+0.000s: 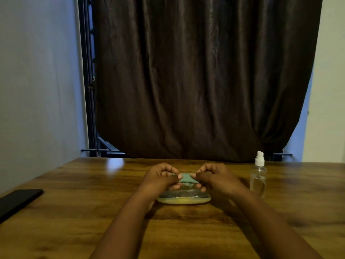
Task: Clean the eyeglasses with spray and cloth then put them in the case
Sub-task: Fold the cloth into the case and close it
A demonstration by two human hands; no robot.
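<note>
Both hands up over the clear case now, left hand and right hand each pinching the green cloth, eyeglasses unseen, spray bottle just right, so stowing looks next

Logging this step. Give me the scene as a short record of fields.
left hand: pinches the small green cloth
right hand: pinches the cloth's other end
clear case with yellow base: on the wooden table, under the hands
clear spray bottle with white cap: upright, right of the hands
eyeglasses: cannot tell
</note>
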